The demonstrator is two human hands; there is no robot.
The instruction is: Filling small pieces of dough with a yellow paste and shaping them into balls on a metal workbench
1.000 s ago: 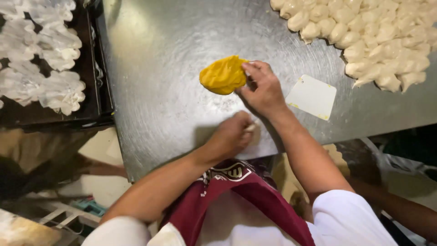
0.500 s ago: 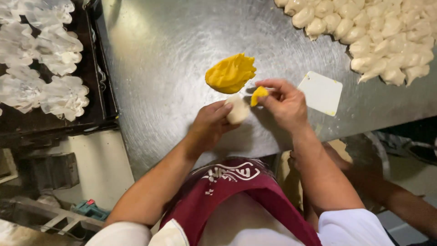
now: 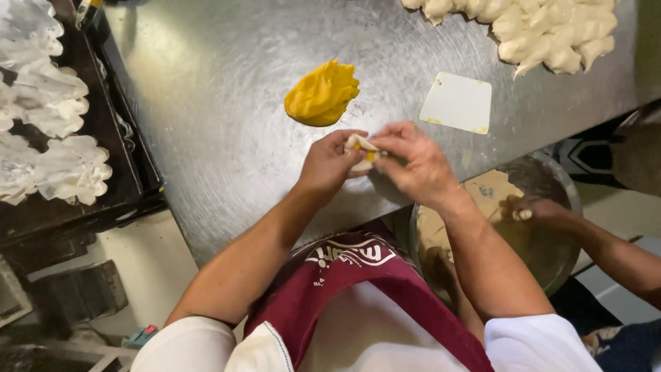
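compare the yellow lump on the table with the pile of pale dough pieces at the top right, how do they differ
The yellow lump is a single deep-yellow mound in mid-table; the pale dough pieces are many cream chunks heaped at the far edge. The lump lies nearer both hands. Both rest bare on the steel table.

- The dough piece (image 3: 359,151), pressed flat a second ago, is now pinched shut around a yellow bit, below the filling mound (image 3: 322,93).
- The right hand (image 3: 413,162) has been brought off that mound to meet the left hand (image 3: 329,164).
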